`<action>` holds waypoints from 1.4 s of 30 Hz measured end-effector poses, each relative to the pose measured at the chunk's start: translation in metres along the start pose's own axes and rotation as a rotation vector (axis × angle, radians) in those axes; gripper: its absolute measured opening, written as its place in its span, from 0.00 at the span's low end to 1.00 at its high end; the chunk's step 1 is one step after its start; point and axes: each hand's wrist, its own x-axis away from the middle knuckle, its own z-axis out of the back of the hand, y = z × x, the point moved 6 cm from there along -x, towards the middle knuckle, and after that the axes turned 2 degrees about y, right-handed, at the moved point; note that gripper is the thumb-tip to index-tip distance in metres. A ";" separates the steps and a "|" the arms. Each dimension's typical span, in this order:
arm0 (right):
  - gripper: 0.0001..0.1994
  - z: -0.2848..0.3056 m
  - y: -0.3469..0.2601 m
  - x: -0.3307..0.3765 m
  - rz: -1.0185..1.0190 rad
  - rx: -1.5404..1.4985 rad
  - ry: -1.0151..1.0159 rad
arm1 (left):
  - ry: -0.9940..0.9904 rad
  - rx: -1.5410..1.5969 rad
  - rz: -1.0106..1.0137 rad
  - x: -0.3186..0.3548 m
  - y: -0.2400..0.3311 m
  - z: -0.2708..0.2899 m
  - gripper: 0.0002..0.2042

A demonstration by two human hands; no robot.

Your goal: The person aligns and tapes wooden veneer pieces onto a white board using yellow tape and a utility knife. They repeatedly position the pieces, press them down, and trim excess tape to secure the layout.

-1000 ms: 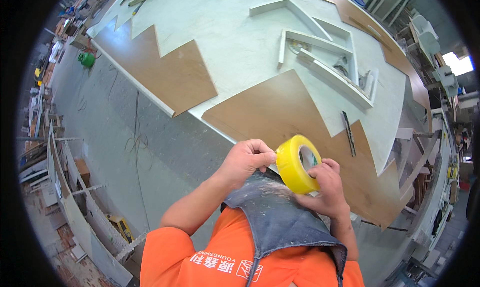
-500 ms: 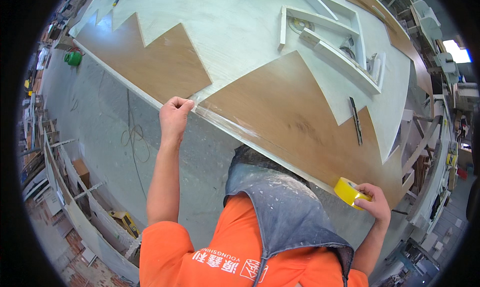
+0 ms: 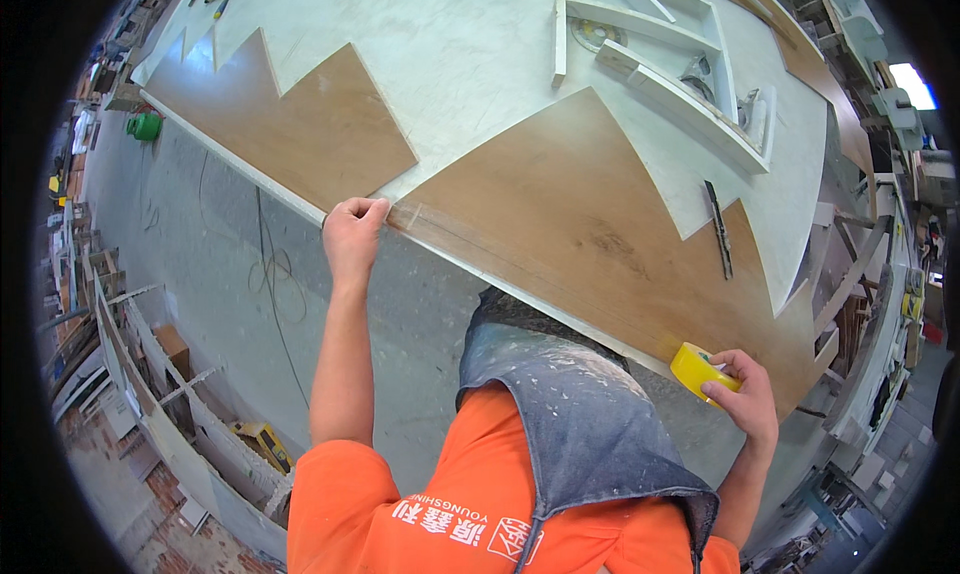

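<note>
A yellow roll of adhesive tape (image 3: pixel 690 366) is held in my right hand (image 3: pixel 746 399), over the near edge of a brown zigzag-cut panel (image 3: pixel 560 189). From the roll toward my left hand (image 3: pixel 352 236), a clear strip of tape (image 3: pixel 470 244) runs along that edge, faint against the brown. The fingers of my left hand are pinched together on the strip's free end at the panel's left corner; the end itself is mostly hidden. Beyond that hand lies a second brown zigzag panel (image 3: pixel 300 124). Both panels rest on a pale worktable (image 3: pixel 450 84).
A slim black utility knife (image 3: pixel 718 229) lies by the panel's right notch. Farther back stands a white angular frame (image 3: pixel 640 39) with a disc and tools inside it. A green object (image 3: pixel 144 126) and loose cable (image 3: pixel 272 272) are on the floor at left.
The tape strip lies flatter along the panel's edge and glints less. Both hands keep their grip and have hardly moved; the view has shifted slightly.
</note>
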 end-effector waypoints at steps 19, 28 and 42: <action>0.22 -0.011 -0.014 0.001 -0.054 0.280 0.038 | -0.014 0.063 0.014 -0.003 -0.009 -0.008 0.13; 0.22 -0.024 -0.038 -0.015 0.024 0.476 0.060 | -0.058 0.073 -0.021 -0.011 -0.019 -0.009 0.12; 0.18 -0.056 -0.060 -0.043 0.013 0.633 0.051 | -0.058 0.140 -0.021 -0.016 -0.027 -0.011 0.12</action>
